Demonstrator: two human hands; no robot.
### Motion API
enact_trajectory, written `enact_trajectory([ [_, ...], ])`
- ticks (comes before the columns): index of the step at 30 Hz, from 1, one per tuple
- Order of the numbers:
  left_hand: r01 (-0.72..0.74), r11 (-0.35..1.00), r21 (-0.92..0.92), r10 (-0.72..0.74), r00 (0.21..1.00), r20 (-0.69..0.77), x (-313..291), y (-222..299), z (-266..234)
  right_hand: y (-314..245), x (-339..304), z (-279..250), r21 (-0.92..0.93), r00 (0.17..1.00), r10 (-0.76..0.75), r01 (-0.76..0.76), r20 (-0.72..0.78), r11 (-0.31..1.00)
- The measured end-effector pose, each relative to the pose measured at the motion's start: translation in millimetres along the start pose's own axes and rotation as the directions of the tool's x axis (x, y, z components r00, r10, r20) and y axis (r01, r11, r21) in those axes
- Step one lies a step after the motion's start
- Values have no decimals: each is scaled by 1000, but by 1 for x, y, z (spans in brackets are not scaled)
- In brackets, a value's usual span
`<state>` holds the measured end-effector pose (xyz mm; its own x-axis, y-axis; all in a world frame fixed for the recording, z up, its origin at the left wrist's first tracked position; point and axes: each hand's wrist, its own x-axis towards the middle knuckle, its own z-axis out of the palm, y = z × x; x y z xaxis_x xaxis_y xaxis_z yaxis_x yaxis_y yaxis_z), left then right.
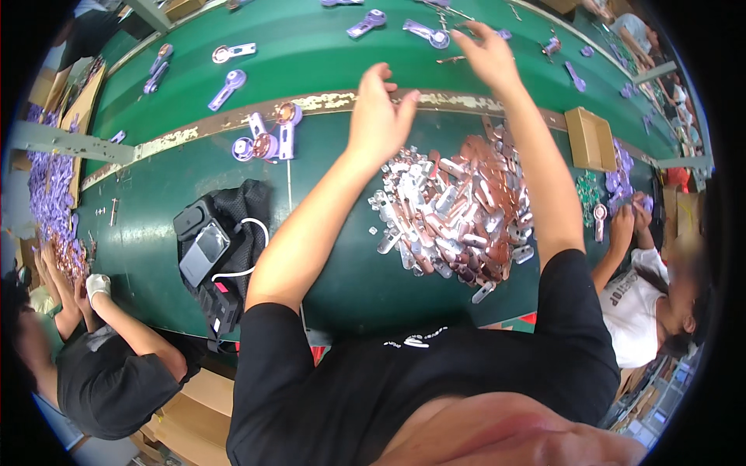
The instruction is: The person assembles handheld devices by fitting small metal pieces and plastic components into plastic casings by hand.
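My right hand (487, 60) reaches out over the far green belt, fingers parted and nothing seen in them. Just left of its fingertips lies a purple part (426, 33) with a round head and a long handle, like a handheld-fan housing. My left hand (381, 116) is above the belt's near rail, its thumb apart from the bent fingers, and it appears to hold nothing. Between my forearms a heap of small silver and brown elongated pieces (458, 210) covers the table. Left of my left hand, several purple parts with copper-coloured round pieces (266, 145) sit in a cluster.
More purple housings (228, 89) are scattered along the belt (311, 58). A black bag (249, 202) with a grey phone-like device (206, 250) and white cable lies left of my left forearm. A cardboard box (589, 140) stands at right. Co-workers sit on both sides.
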<state>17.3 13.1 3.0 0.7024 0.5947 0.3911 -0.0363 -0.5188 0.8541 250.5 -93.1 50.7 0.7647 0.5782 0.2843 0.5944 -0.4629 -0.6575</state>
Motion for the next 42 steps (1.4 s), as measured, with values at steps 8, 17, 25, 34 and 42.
enact_trajectory([
  [8, -148, 975, 165, 142, 989, 42, -4, 4, 5, 178, 96, -71, -679, 945, 87, 160, 314, 716],
  [17, -177, 972, 156, 174, 984, 34, -9, 4, 2, 137, 87, -101, -776, 932, 35, 280, 361, 566],
  [25, -188, 944, 272, 162, 980, 115, -12, 6, 0, 8, 83, -30, -436, 935, -209, 322, 287, 840],
  [34, -217, 948, 234, 189, 972, 139, -11, 4, 4, -65, 88, 101, -509, 764, -236, 593, 600, 624],
  [42, -227, 942, 247, 203, 972, 120, -14, -1, 0, -162, 94, 166, -189, 877, -67, 177, 476, 966],
])
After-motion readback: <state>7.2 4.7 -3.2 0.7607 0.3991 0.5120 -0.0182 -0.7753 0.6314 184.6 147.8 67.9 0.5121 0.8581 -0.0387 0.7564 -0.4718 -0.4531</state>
